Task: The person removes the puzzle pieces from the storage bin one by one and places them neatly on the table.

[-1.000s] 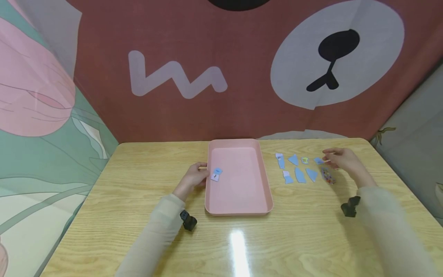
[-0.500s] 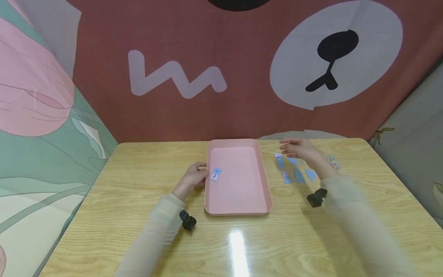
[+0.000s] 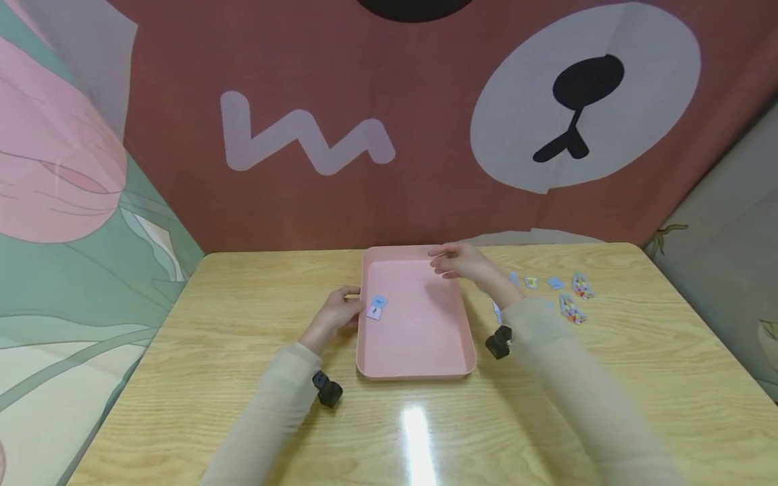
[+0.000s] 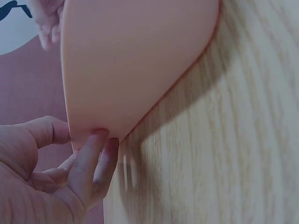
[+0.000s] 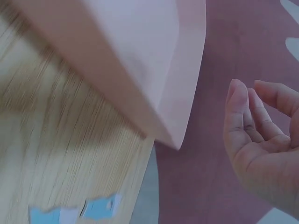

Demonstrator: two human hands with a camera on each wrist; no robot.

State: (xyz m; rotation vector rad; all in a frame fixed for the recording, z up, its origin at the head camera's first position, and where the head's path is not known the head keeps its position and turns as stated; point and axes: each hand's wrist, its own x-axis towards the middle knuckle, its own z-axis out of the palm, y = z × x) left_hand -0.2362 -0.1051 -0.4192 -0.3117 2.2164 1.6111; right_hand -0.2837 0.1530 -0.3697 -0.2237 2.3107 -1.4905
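In the head view my left hand [image 3: 333,314] grips the left wall of a pink tray [image 3: 419,337]. The left wrist view shows its thumb over the rim and its fingers [image 4: 88,156] against the outer wall. Over the tray's far right corner is my right hand [image 3: 471,264], fingers loosely bent. Nothing shows between its fingertips in the right wrist view. Inside the tray, by the left wall, lie a round blue flat piece [image 3: 379,302] and a white piece with a dark mark [image 3: 374,312].
Right of the tray lie several small flat pieces: a blue one [image 3: 556,283], a yellow-printed one [image 3: 531,283] and two multicoloured ones [image 3: 573,309]. My right forearm hides others. A printed cloth [image 3: 304,209] hangs behind the wooden table [image 3: 243,290].
My right hand has moved left from the pieces at the right, across their rows, to the tray's far right corner. Both multicoloured pieces now show uncovered. The left hand keeps its hold on the tray.
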